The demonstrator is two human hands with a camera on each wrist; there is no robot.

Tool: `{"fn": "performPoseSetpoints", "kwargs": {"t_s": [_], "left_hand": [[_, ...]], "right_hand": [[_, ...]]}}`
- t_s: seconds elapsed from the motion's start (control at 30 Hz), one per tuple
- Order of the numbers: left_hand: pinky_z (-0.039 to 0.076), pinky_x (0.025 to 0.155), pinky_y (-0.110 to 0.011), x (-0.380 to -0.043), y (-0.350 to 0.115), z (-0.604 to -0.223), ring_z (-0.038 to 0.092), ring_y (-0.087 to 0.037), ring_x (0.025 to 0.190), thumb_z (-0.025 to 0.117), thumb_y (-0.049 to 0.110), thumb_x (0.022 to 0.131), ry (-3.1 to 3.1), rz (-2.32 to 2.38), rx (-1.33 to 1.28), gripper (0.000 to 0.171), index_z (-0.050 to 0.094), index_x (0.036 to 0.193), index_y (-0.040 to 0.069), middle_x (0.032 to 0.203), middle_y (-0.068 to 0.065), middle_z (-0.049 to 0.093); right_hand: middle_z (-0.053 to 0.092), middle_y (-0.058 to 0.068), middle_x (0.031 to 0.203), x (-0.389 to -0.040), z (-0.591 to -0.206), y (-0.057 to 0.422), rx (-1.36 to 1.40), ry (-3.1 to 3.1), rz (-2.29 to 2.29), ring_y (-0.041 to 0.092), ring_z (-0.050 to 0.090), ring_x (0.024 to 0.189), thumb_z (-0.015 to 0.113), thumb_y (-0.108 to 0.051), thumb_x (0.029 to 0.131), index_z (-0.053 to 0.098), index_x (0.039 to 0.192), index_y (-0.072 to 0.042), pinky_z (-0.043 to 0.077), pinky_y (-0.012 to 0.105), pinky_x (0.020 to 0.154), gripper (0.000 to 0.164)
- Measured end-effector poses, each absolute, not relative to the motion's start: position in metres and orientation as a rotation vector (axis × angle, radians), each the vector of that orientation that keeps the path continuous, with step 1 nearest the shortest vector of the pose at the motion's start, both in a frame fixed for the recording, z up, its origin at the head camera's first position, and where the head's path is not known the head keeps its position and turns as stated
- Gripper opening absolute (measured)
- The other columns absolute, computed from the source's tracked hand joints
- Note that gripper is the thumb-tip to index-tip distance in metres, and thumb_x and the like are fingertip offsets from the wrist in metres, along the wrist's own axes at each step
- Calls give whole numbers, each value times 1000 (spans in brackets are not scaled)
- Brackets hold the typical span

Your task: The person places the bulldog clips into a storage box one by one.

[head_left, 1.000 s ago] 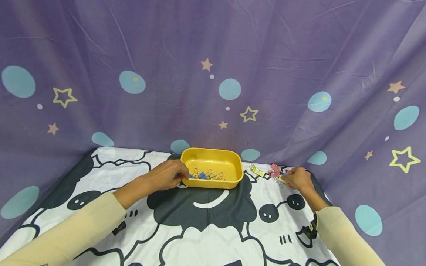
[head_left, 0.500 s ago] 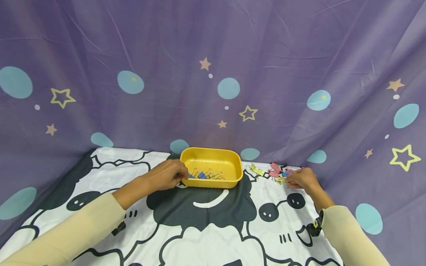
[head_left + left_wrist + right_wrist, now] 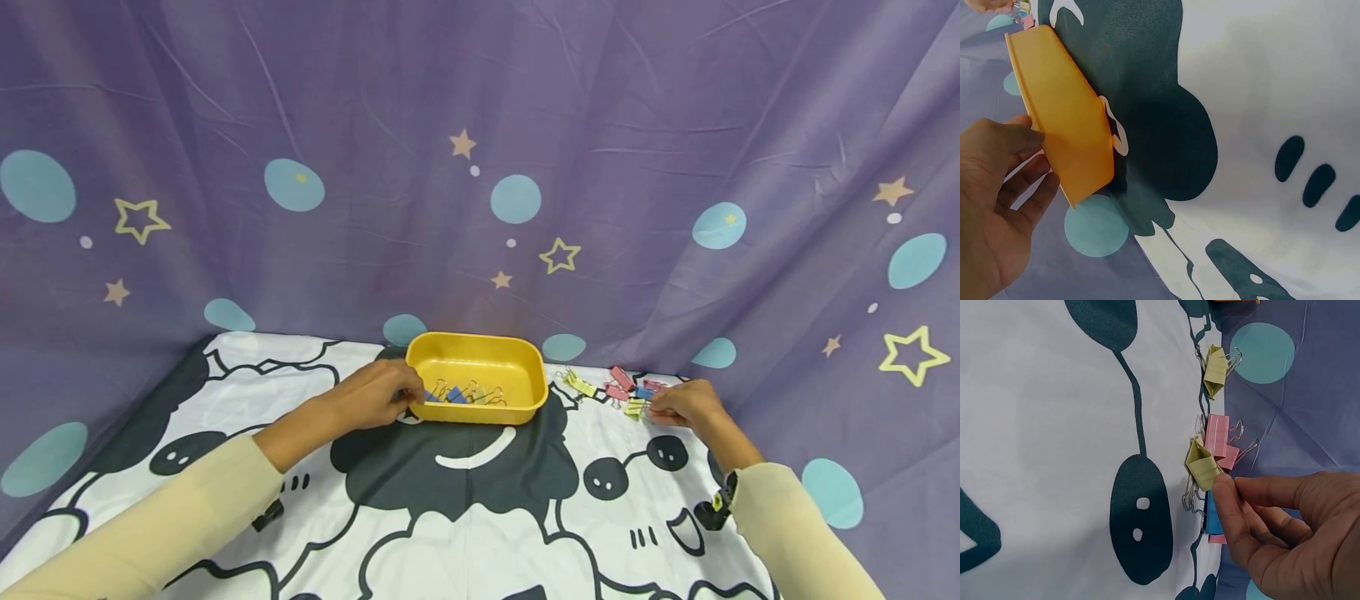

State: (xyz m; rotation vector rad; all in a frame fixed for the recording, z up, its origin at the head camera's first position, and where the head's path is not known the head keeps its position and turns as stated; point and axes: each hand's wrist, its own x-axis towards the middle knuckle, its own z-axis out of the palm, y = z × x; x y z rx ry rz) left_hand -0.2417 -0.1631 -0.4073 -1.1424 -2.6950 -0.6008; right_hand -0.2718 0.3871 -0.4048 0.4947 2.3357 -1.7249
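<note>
My left hand (image 3: 381,395) grips the left end of a yellow plastic tray (image 3: 476,412); in the left wrist view the thumb and fingers hold its rim. Inside the tray lie blue binder clips (image 3: 457,395) and a pale one, partly hidden by the front wall. At the right, my right hand (image 3: 686,402) pinches a yellow binder clip (image 3: 1202,469) by its near end, thumb against index finger. Pink binder clips (image 3: 1217,434) lie just behind that clip. A blue binder clip (image 3: 1212,515) is partly covered by the fingers.
Another yellow binder clip (image 3: 580,384) lies between the tray and the pink clips. The black-and-white patterned cloth (image 3: 480,558) covers the table. A purple curtain (image 3: 375,275) hangs right behind the tray and clips.
My right hand has shifted slightly right, uncovering more of the pink, blue and yellow clips. The left hand and the tray have stayed in place.
</note>
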Motion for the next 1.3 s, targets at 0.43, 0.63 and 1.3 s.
{"fn": "performPoseSetpoints", "kwargs": {"t_s": [0.43, 0.63, 1.3], "left_hand": [[67, 94, -44, -242, -164, -408, 76, -18, 99, 81, -7, 94, -2692, -605, -1137, 24, 87, 98, 16, 101, 4, 84], [67, 94, -44, -241, -164, -408, 76, -18, 100, 81, -7, 94, -2700, -603, -1134, 24, 88, 99, 15, 102, 3, 84], [67, 97, -46, -242, -163, -406, 76, -19, 102, 81, -7, 95, -2736, -604, -1115, 23, 88, 100, 15, 103, 3, 84]], "right_hand": [[80, 3, 69, -273, -400, 389, 451, 2424, -1673, 12, 80, 64, 71, 7, 95, 82, 92, 6, 70, 31, 68, 11], [79, 2, 69, -274, -395, 389, 416, 2468, -1617, 10, 78, 63, 70, 4, 91, 82, 89, 6, 70, 29, 68, 12], [83, 3, 80, -280, -374, 379, 285, 2490, -1568, 10, 82, 71, 69, 1, 104, 68, 129, 25, 71, 31, 76, 35]]}}
